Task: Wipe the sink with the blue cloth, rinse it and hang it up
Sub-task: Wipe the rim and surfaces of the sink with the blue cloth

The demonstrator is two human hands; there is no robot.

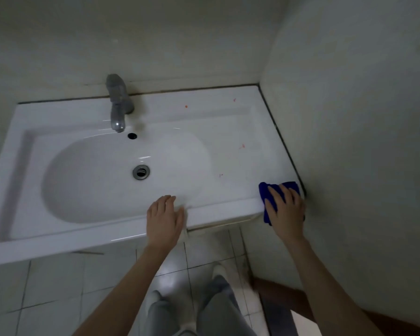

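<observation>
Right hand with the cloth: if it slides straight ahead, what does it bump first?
Likely the back wall, near the corner; the sink ledge ahead of the right hand and blue cloth looks free.

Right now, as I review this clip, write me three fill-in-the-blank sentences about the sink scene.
The right hand presses a cloth coloured ____.
The left hand rests on the front rim, holding ____.
The cloth sits at the front ____ corner of the sink.
Missing words: blue; nothing; right.
</observation>
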